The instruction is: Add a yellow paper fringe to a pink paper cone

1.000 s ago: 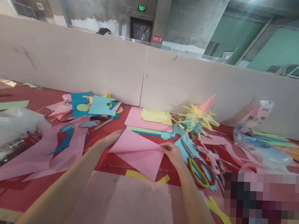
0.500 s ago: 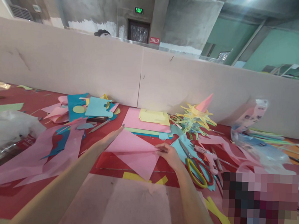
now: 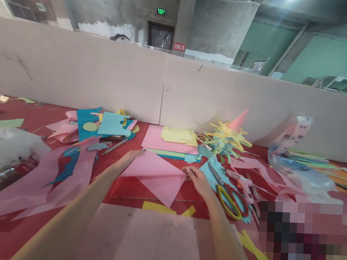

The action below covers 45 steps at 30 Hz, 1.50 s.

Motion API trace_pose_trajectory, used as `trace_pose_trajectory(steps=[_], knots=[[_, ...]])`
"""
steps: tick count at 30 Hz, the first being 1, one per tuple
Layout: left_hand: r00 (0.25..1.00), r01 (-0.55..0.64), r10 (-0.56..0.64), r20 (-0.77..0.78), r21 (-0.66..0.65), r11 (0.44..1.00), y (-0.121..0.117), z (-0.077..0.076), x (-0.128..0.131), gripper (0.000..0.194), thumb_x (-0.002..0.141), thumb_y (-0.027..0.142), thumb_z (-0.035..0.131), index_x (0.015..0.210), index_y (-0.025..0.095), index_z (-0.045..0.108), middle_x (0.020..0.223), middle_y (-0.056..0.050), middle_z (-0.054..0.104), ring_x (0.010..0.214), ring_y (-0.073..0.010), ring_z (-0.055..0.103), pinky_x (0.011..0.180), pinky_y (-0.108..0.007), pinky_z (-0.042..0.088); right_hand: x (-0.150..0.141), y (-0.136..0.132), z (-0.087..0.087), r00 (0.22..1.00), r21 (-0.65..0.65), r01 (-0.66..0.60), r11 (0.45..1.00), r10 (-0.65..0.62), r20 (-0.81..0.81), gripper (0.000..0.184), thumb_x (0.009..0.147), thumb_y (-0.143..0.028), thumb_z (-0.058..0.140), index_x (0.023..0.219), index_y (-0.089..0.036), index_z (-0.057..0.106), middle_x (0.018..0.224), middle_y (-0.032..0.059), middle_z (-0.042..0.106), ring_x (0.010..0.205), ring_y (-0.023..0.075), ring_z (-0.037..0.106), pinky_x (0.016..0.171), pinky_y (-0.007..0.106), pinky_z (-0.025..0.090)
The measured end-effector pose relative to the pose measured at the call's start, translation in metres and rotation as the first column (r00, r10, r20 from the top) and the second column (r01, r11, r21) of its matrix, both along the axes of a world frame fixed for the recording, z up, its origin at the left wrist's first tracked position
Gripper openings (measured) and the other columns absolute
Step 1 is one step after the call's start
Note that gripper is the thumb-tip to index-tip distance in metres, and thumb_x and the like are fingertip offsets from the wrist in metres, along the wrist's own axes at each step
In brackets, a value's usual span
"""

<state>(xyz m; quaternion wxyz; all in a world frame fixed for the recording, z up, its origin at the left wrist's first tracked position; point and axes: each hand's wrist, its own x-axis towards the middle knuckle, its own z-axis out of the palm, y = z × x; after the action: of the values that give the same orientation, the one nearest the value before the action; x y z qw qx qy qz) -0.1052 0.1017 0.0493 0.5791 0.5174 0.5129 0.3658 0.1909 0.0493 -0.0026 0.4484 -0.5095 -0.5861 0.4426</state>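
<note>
A folded pink paper sheet (image 3: 157, 175) lies on the red table (image 3: 130, 187) in front of me, shaped like a diamond with a crease across it. My left hand (image 3: 125, 160) rests flat on its left corner, fingers stretched out toward the top. My right hand (image 3: 196, 177) presses on the right end of the crease with its fingers together. Just right of that hand, yellow-handled scissors (image 3: 226, 193) lie on a blue scrap.
Pink and blue offcuts (image 3: 68, 171) cover the left side. Pink and yellow sheets (image 3: 173, 139) are stacked at the back, beside a heap of yellow-green cut strips (image 3: 227, 138). A plastic bag (image 3: 293, 158) of paper lies at the right. A beige partition wall (image 3: 164, 87) borders the table's far edge.
The pink sheet has been pressed flatter onto the table. My left fingers slid up along its left edge, and my right hand shifted slightly along the crease.
</note>
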Motion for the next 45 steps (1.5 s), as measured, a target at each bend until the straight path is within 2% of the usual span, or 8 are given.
trace_pose_trajectory(steps=[8, 14, 18, 22, 26, 32, 38, 45], knots=[[0.993, -0.038, 0.046, 0.112, -0.073, 0.997, 0.003, -0.007, -0.003, 0.053, 0.064, 0.059, 0.061, 0.090, 0.013, 0.068, 0.085, -0.009, 0.071, 0.080, -0.0249, 0.065, 0.070, -0.030, 0.047, 0.000, -0.001, -0.002, 0.994, -0.070, -0.102, 0.992, 0.099, -0.041, 0.043, 0.066, -0.038, 0.072, 0.104, -0.021, 0.064, 0.099, 0.0049, 0.068, 0.090, 0.0211, 0.062, 0.082, 0.035, 0.049], [0.997, -0.005, 0.007, 0.076, -0.021, 1.000, 0.001, -0.004, -0.004, 0.037, 0.060, 0.046, 0.068, 0.077, 0.013, 0.068, 0.070, -0.005, 0.070, 0.067, -0.0219, 0.064, 0.062, -0.029, 0.047, 0.003, 0.002, -0.004, 0.991, -0.108, -0.121, 0.987, 0.115, -0.062, 0.043, 0.065, -0.037, 0.072, 0.103, -0.019, 0.065, 0.094, 0.0049, 0.069, 0.082, 0.0189, 0.063, 0.079, 0.035, 0.050], [0.993, 0.098, -0.095, 0.075, -0.030, 0.995, -0.007, 0.004, -0.006, 0.031, 0.061, 0.038, 0.070, 0.081, 0.014, 0.068, 0.074, -0.005, 0.071, 0.064, -0.0195, 0.063, 0.060, -0.027, 0.047, 0.003, 0.001, -0.002, 0.990, -0.115, -0.132, 0.984, 0.127, -0.053, 0.039, 0.065, -0.034, 0.071, 0.101, -0.019, 0.066, 0.093, 0.0038, 0.069, 0.075, 0.0159, 0.062, 0.074, 0.032, 0.050], [0.985, 0.170, -0.169, -0.035, 0.033, 0.985, -0.017, 0.016, -0.008, 0.029, 0.064, 0.041, 0.069, 0.076, 0.014, 0.069, 0.074, -0.006, 0.071, 0.066, -0.0205, 0.063, 0.060, -0.028, 0.046, 0.002, 0.000, 0.001, 0.990, -0.116, -0.138, 0.984, 0.134, -0.040, 0.037, 0.065, -0.033, 0.072, 0.098, -0.019, 0.066, 0.091, 0.0038, 0.069, 0.074, 0.0160, 0.062, 0.070, 0.030, 0.050], [0.957, 0.267, -0.250, -0.145, 0.115, 0.957, -0.025, 0.021, -0.010, 0.031, 0.067, 0.042, 0.066, 0.085, 0.016, 0.071, 0.082, -0.006, 0.071, 0.074, -0.0227, 0.064, 0.064, -0.029, 0.048, 0.000, -0.003, 0.006, 0.987, -0.113, -0.158, 0.981, 0.159, -0.007, 0.036, 0.064, -0.033, 0.072, 0.097, -0.019, 0.067, 0.088, 0.0038, 0.069, 0.074, 0.0166, 0.063, 0.071, 0.032, 0.051], [0.934, 0.290, -0.200, -0.296, 0.302, 0.908, -0.030, 0.011, -0.014, 0.025, 0.070, 0.038, 0.061, 0.083, 0.019, 0.071, 0.087, -0.004, 0.070, 0.084, -0.0240, 0.062, 0.074, -0.030, 0.048, -0.005, -0.007, 0.015, 0.982, -0.079, -0.162, 0.984, 0.169, 0.085, 0.031, 0.068, -0.028, 0.066, 0.098, -0.021, 0.068, 0.094, 0.0043, 0.069, 0.082, 0.0198, 0.062, 0.070, 0.032, 0.051], [0.902, 0.350, -0.178, -0.394, 0.424, 0.835, -0.033, 0.004, -0.016, 0.022, 0.072, 0.035, 0.059, 0.080, 0.019, 0.070, 0.079, -0.003, 0.069, 0.082, -0.0231, 0.061, 0.077, -0.030, 0.047, -0.005, -0.009, 0.015, 0.952, 0.067, -0.142, 0.988, 0.117, 0.283, 0.024, 0.072, -0.021, 0.060, 0.094, -0.024, 0.070, 0.096, 0.0034, 0.068, 0.089, 0.0205, 0.061, 0.085, 0.036, 0.046], [0.855, 0.408, -0.141, -0.499, 0.479, 0.778, -0.042, -0.004, -0.015, 0.023, 0.078, 0.035, 0.053, 0.079, 0.020, 0.069, 0.080, -0.001, 0.068, 0.076, -0.0205, 0.061, 0.069, -0.027, 0.047, -0.005, -0.011, 0.014, 0.956, 0.033, -0.138, 0.990, 0.125, 0.265, 0.029, 0.072, -0.018, 0.060, 0.100, -0.025, 0.068, 0.097, 0.0032, 0.068, 0.089, 0.0190, 0.062, 0.084, 0.034, 0.046]])
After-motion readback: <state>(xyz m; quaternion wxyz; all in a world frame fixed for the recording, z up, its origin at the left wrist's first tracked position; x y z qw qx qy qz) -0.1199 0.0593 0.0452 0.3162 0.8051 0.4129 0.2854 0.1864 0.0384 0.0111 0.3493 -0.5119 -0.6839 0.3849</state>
